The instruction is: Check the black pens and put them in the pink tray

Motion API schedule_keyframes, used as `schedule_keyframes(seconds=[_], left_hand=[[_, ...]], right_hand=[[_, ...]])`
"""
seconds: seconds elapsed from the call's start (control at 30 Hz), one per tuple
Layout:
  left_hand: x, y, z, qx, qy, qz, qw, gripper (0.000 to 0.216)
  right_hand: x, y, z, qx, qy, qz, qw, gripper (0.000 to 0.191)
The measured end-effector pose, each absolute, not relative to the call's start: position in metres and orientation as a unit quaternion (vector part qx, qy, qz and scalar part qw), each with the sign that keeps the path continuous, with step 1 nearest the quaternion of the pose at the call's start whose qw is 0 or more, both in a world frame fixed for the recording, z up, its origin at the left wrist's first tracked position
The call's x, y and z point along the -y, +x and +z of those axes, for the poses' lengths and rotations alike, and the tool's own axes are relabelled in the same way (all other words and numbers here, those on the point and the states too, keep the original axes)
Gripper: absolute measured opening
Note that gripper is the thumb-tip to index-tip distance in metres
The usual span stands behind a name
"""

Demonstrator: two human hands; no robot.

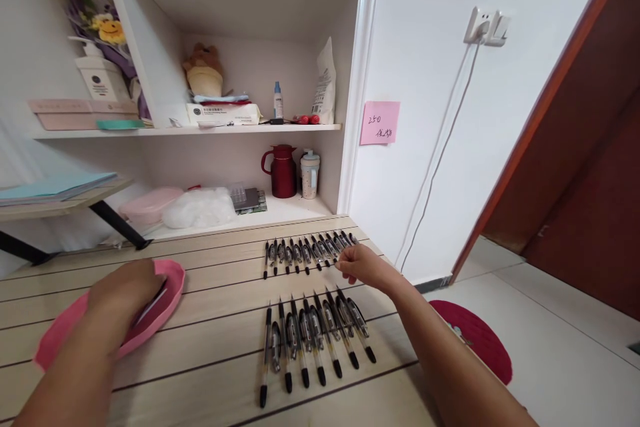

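Observation:
My left hand reaches into a pink oval tray with its fingers curled down. A slim dark stick-like piece shows beside those fingers; whether they grip it is hidden. My right hand is at the right end of the far row of pens, its fingers curled together and touching or nearly touching the end pieces. What they pinch, if anything, I cannot make out. Closer to me lies a second row of pens, clear barrels with black ends, alternating with shorter pieces that carry clips.
Behind the slatted table are shelves with a red jug, a pale cup and a white plastic bag. A small raised stand holds papers at the left. A cable hangs down the right wall.

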State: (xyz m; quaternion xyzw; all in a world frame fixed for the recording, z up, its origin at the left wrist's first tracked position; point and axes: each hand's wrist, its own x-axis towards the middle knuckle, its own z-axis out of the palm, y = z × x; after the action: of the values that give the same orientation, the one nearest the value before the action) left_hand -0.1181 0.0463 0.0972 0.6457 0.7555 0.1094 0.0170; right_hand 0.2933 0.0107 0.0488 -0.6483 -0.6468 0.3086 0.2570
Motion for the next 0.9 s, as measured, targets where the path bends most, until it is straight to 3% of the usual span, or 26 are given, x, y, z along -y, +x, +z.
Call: schedule_keyframes(seconds=[0.07, 0.17, 0.37, 0.47, 0.63, 0.8, 0.9], left_hand=[[-0.038, -0.087, 0.104, -0.730, 0.677, 0.092, -0.026, 0.028], [-0.024, -0.035, 0.104, -0.667, 0.740, 0.085, -0.008, 0.025], [0.004, 0.033, 0.074, -0.543, 0.823, 0.152, 0.066, 0.024], [0.011, 0.047, 0.059, -0.497, 0.815, 0.221, 0.201, 0.023], [0.023, 0.075, 0.046, -0.478, 0.661, 0.276, 0.508, 0.027], [0.038, 0.100, 0.043, -0.423, 0.528, 0.288, 0.678, 0.039], [0.043, 0.106, 0.039, -0.388, 0.467, 0.288, 0.741, 0.032]], right_hand=[[-0.010, 0.289, 0.047, 0.664, -0.692, 0.220, 0.179, 0.020], [-0.012, 0.282, 0.039, 0.665, -0.733, 0.113, 0.087, 0.016], [-0.016, 0.275, 0.028, 0.666, -0.731, 0.131, 0.069, 0.015], [-0.017, 0.283, 0.033, 0.668, -0.721, 0.161, 0.086, 0.009], [-0.013, 0.294, 0.046, 0.675, -0.691, 0.225, 0.129, 0.016], [-0.007, 0.274, 0.049, 0.645, -0.602, 0.368, 0.295, 0.023], [-0.005, 0.261, 0.052, 0.612, -0.581, 0.396, 0.361, 0.027]])
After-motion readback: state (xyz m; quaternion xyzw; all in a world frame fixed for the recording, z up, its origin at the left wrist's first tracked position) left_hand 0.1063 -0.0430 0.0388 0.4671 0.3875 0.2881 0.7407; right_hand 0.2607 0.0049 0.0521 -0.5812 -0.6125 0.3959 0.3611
